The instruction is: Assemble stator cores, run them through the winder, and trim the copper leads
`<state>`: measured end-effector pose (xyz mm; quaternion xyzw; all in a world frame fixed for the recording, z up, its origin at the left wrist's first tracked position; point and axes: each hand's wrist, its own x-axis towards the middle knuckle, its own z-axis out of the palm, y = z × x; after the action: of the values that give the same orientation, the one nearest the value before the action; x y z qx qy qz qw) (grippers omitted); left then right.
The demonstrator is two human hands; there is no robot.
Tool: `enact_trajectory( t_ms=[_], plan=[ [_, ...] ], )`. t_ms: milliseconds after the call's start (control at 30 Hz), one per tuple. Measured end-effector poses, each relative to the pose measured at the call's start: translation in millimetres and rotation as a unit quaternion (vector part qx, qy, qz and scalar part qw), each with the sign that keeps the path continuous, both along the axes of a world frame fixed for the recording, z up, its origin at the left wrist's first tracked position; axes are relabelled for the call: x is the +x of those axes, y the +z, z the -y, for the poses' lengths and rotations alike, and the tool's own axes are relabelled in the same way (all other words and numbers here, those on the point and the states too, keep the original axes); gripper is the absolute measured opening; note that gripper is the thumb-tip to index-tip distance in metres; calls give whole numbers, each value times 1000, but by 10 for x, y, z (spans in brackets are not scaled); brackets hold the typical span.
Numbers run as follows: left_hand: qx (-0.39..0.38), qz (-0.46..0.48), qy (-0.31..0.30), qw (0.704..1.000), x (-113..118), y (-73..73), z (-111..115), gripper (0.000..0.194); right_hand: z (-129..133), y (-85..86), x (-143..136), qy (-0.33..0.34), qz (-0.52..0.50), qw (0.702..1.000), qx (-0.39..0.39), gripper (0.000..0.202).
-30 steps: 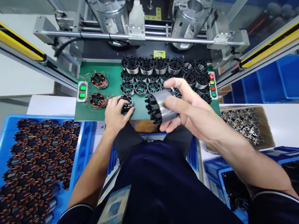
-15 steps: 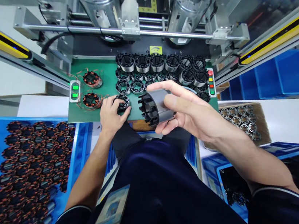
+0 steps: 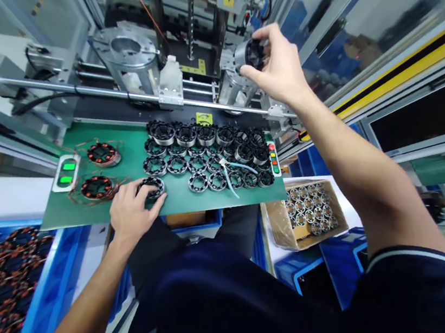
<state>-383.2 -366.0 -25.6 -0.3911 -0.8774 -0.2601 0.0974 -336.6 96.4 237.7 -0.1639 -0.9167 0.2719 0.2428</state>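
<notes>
My right hand is raised at the machine, its fingers curled round a stator core with black insulator teeth. The core is tilted and sits over the top of the right metal cylinder; whether it touches the cylinder I cannot tell. Lower down, my left hand grips another stator core at the front edge of the green table. Left of that hand lie two copper-wound stators with loose wire ends.
Rows of unwound stator cores cover the table's middle, with a pale blue tube across them. A cardboard box of metal rings stands at right, a blue bin of wound stators at left. A metal rail crosses before the cylinders.
My right hand has carried its stator core from above the table's front up and away to the right cylinder. My left hand stays on its core. The camera view has shifted.
</notes>
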Motion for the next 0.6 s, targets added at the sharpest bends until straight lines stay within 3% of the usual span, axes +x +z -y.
enact_trajectory(
  t_ms=[133, 333, 467, 600],
  plan=[
    [8, -38, -14, 999, -8, 24, 9, 35, -480, -23, -466, -24, 48, 993, 103, 68],
    [17, -110, -26, 993, -24, 41, 6, 25, -675, -81, -606, -10, 175, 975, 138, 50],
    [20, -141, -27, 989, -34, 34, -2, 20, -854, -50, -687, 34, 184, 970, 157, 68],
    [20, -144, -27, 989, -36, 24, -8, 20, -862, 75, -734, 66, 259, 943, 201, 81]
  ],
)
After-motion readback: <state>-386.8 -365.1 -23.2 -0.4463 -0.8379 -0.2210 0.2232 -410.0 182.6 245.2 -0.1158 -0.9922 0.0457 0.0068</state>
